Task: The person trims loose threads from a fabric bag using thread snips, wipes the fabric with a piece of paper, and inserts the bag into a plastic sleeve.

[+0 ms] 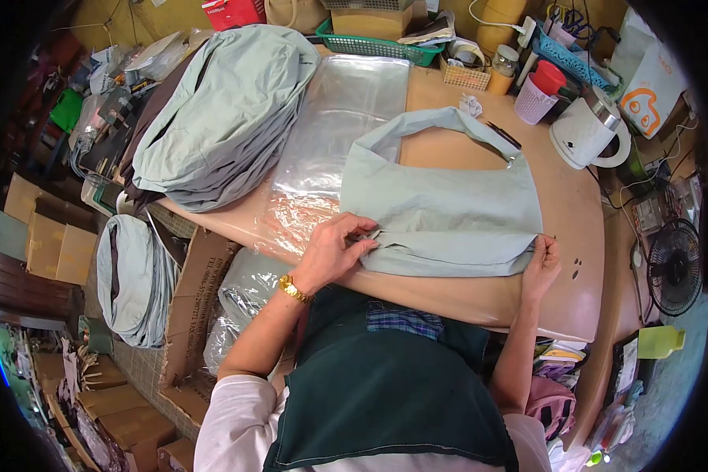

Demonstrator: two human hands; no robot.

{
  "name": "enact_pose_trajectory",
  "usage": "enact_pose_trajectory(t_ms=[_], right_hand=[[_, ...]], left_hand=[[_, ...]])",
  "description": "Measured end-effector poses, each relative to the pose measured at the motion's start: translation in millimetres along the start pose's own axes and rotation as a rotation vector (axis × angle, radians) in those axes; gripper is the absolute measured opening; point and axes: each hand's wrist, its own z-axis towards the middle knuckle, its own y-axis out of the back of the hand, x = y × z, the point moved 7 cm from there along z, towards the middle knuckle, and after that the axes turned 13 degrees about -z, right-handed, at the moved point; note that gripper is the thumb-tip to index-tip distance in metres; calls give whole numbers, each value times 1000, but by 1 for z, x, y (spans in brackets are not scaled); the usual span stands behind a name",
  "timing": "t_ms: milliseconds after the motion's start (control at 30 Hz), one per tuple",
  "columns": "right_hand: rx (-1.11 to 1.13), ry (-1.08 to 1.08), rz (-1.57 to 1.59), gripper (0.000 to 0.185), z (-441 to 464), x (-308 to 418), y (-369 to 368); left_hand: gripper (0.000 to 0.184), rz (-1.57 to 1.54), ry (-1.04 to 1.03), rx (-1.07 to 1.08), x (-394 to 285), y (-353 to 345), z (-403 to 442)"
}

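Tan tabletop (570, 197) is covered, up and left of the left hand, by piled grey fabric (228, 118), which might be toppled by a bumped elbow onto the clear plastic sheets (350, 94) just beyond that hand. By the left hand (342, 248), fingertips nearly together, the folded lower edge of a grey bag (448, 193), spread between both hands, is pinched; its opposite corner is pinched by the right hand (543, 263). If pulled unevenly, the fold could be skewed.
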Motion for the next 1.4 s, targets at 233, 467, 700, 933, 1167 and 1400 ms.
enact_pose_trajectory(t_ms=[233,467,700,933,1167,1400], right_hand=[[-23,-33,125,21,1,-7,6],[-59,80,-125,15,0,3,9],[239,705,-89,14,-46,214,-25],[556,711,48,11,-63,243,-69],[352,652,93,17,-70,235,-71],[319,671,98,13,-71,236,-72]], left_hand=[[15,-401,17,-240,15,7,4],[27,-472,82,-236,19,8,9],[20,-466,-25,-70,-23,-15,3],[18,-369,-163,-151,-52,-7,-6],[20,-192,33,0,-34,-12,-7],[17,-735,210,183,-24,-19,-6]])
